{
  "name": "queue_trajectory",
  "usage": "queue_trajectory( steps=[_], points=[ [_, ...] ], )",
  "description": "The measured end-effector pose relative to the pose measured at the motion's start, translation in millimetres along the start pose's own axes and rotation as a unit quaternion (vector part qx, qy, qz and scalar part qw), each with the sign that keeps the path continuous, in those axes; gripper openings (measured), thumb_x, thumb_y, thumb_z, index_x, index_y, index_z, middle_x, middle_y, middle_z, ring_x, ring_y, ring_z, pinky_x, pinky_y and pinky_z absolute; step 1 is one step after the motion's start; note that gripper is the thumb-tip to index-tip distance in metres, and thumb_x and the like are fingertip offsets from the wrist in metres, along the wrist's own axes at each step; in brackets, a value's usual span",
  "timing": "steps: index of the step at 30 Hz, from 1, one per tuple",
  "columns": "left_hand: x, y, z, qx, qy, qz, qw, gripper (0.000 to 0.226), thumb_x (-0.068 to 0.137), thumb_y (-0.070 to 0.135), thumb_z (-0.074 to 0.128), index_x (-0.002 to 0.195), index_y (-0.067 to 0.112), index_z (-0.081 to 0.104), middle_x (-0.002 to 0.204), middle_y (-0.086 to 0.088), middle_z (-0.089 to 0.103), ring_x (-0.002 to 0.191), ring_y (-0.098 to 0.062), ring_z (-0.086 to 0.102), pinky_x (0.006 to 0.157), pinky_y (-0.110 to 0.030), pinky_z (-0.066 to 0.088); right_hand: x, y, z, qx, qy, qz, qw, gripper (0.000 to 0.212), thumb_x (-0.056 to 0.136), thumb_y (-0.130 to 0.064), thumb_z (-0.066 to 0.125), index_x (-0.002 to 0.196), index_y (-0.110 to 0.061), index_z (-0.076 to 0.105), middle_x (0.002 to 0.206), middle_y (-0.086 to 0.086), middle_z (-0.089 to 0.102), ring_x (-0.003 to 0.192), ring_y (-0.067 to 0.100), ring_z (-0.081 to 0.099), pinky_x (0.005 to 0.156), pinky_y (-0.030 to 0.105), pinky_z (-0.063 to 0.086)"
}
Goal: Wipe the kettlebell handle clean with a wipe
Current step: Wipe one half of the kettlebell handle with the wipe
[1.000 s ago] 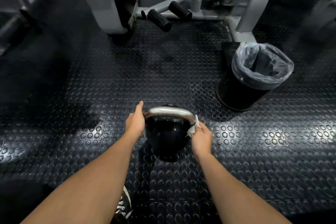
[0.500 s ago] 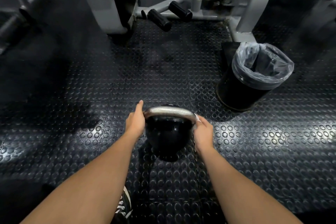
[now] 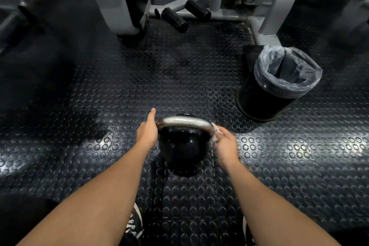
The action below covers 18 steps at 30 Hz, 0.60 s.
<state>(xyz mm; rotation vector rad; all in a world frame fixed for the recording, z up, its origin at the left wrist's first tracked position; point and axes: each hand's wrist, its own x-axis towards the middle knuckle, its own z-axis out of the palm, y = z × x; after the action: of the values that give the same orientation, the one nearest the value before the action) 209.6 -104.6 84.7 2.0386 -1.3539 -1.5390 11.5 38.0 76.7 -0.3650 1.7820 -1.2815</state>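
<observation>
**Hands on the kettlebell handle**

Right hand point(image 3: 225, 145) pinches a white wipe point(image 3: 215, 133) against the right end of the silver kettlebell handle point(image 3: 184, 122). Left hand point(image 3: 147, 131) grips the handle's left end, forefinger pointing forward. The black kettlebell point(image 3: 180, 149) sits on the studded rubber floor point(image 3: 99, 90), well apart from a lined bin point(image 3: 277, 84).

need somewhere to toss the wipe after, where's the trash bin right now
In the head view the trash bin stands on the studded floor to the person's right, beyond the kettlebell, beside the grey machine frame.
</observation>
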Motion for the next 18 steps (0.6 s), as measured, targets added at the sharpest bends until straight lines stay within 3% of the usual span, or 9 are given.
queue_trajectory(
  steps=[3, 6, 8, 11, 13, 15, 18],
  points=[
    [1, -3, 1, -0.004, 0.012, 0.016, 1.0, 0.092, 0.099, 0.083, 0.021, 0.101, 0.007, 0.073, 0.104, -0.004, 0.073, 0.088, -0.017, 0.062, 0.087, -0.042, 0.037, 2, -1, 5, -0.021, 0.0, 0.01, 1.0, 0.034, 0.091, -0.012, 0.048, 0.1, -0.029, 0.076, 0.082, -0.004, 0.073, 0.068, 0.007, 0.056, 0.062, 0.023, 0.041],
    [-2, -2, -1, 0.002, -0.001, 0.004, 1.0, 0.109, 0.08, 0.096, 0.015, 0.109, 0.014, 0.08, 0.115, -0.006, 0.076, 0.102, -0.025, 0.068, 0.096, -0.048, 0.042, 1, -13, 7, -0.029, 0.017, -0.012, 0.999, 0.033, 0.092, -0.015, 0.049, 0.096, -0.034, 0.076, 0.086, -0.007, 0.074, 0.075, 0.008, 0.062, 0.069, 0.025, 0.046],
    [-3, -2, 0, -0.003, 0.002, 0.001, 1.0, 0.105, 0.081, 0.096, 0.016, 0.113, 0.017, 0.079, 0.121, -0.004, 0.073, 0.108, -0.025, 0.064, 0.099, -0.048, 0.039, -13, -10, 5, -0.024, 0.04, -0.028, 0.999, 0.036, 0.098, -0.013, 0.045, 0.101, -0.034, 0.074, 0.099, -0.007, 0.074, 0.086, 0.007, 0.065, 0.078, 0.022, 0.047],
    [-2, -4, 1, -0.011, 0.005, 0.008, 1.0, 0.097, 0.095, 0.087, 0.02, 0.116, 0.012, 0.078, 0.118, -0.005, 0.073, 0.102, -0.024, 0.065, 0.093, -0.044, 0.038, -30, 14, 8, -0.027, 0.052, -0.006, 0.998, 0.035, 0.102, -0.014, 0.043, 0.12, -0.032, 0.067, 0.109, -0.007, 0.072, 0.093, 0.008, 0.063, 0.084, 0.026, 0.05],
    [-2, -3, 2, -0.018, -0.002, 0.008, 1.0, 0.11, 0.08, 0.096, 0.016, 0.11, 0.011, 0.079, 0.114, -0.007, 0.076, 0.1, -0.024, 0.069, 0.09, -0.045, 0.041, -34, 14, 14, -0.031, 0.065, -0.004, 0.997, 0.036, 0.101, -0.014, 0.043, 0.127, -0.027, 0.064, 0.113, -0.01, 0.07, 0.106, 0.009, 0.063, 0.1, 0.034, 0.049],
    [1, -4, 1, -0.026, 0.005, -0.001, 1.0, 0.118, 0.065, 0.102, 0.014, 0.113, 0.017, 0.079, 0.12, -0.006, 0.075, 0.107, -0.026, 0.07, 0.099, -0.049, 0.045, -28, 4, 20, -0.033, 0.084, -0.016, 0.996, 0.037, 0.1, -0.013, 0.044, 0.129, -0.027, 0.063, 0.113, -0.015, 0.069, 0.107, 0.003, 0.061, 0.099, 0.023, 0.048],
    [11, -11, 3, -0.052, 0.008, -0.025, 0.998, 0.128, 0.058, 0.109, 0.022, 0.131, 0.018, 0.073, 0.137, -0.009, 0.071, 0.124, -0.033, 0.067, 0.114, -0.057, 0.043, -36, -5, 23, -0.052, 0.106, -0.044, 0.992, 0.041, 0.101, -0.011, 0.043, 0.135, -0.03, 0.058, 0.108, -0.028, 0.061, 0.086, -0.01, 0.059, 0.075, 0.002, 0.042]
  ],
)
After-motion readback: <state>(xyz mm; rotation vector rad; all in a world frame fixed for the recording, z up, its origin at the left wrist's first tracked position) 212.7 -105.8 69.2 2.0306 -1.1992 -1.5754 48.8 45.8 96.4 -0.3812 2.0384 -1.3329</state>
